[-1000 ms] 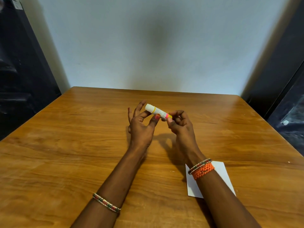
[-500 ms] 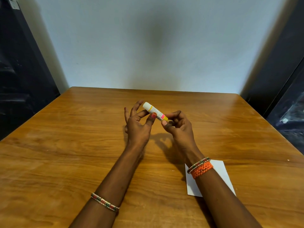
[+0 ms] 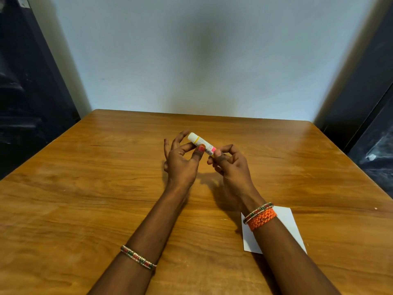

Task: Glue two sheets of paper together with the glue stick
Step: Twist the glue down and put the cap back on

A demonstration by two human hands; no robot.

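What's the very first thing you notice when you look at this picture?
The white glue stick stands out first, held up above the middle of the wooden table, pinched between the left hand and the right hand. Next comes the bright orange bracelet on the right wrist. Under that arm, white paper lies flat on the table near its front edge.

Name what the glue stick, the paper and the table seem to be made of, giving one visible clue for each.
Glue stick: probably smooth plastic, a white tube with printed label and yellow band, pinched by both hands.
Paper: thin matte white sheet lying flat, partly under the right forearm.
Table: wood or wood-look laminate, with visible grain and a soft sheen; which one cannot be told.
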